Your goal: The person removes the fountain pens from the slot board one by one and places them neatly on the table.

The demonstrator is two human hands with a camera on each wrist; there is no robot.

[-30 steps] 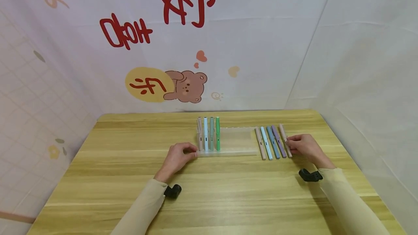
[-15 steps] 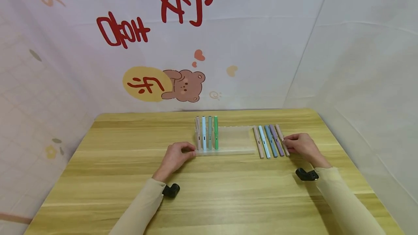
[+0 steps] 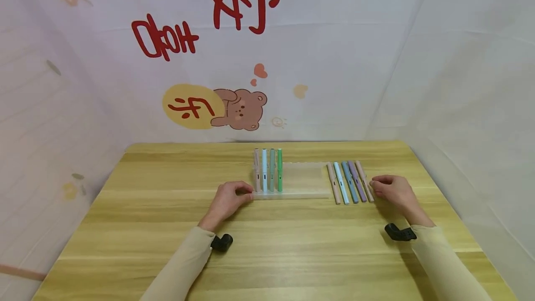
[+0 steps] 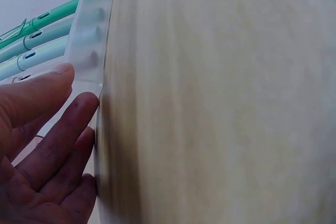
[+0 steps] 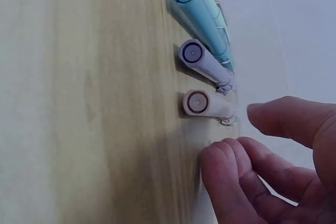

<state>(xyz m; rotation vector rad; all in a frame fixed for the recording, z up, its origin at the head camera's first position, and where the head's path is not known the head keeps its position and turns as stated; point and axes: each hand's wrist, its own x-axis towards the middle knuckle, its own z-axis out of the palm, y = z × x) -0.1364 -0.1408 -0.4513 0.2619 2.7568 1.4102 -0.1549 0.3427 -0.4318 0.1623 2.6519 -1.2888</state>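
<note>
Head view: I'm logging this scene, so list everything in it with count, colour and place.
Table: 1, wood-grain, foreground
Pen rack: 1, clear, on the table
Racked pens: 4; mauve, pale blue, grey-green, green; rack's left end
Loose pens: 5; two pinkish-beige, pale blue, blue, purple; right of the rack
Backdrop: count unclear, white, behind and beside the table
Red characters: several, red, on the backdrop
Bear print: 1, brown, low on the backdrop
Other prints: several, mixed colours, over the backdrop
Wrist devices: 2, black, one per wrist
Sleeves: 2, cream, one per arm
Left hand: 1, bare, at the rack's left end
Right hand: 1, bare, beside the rightmost loose pen
</note>
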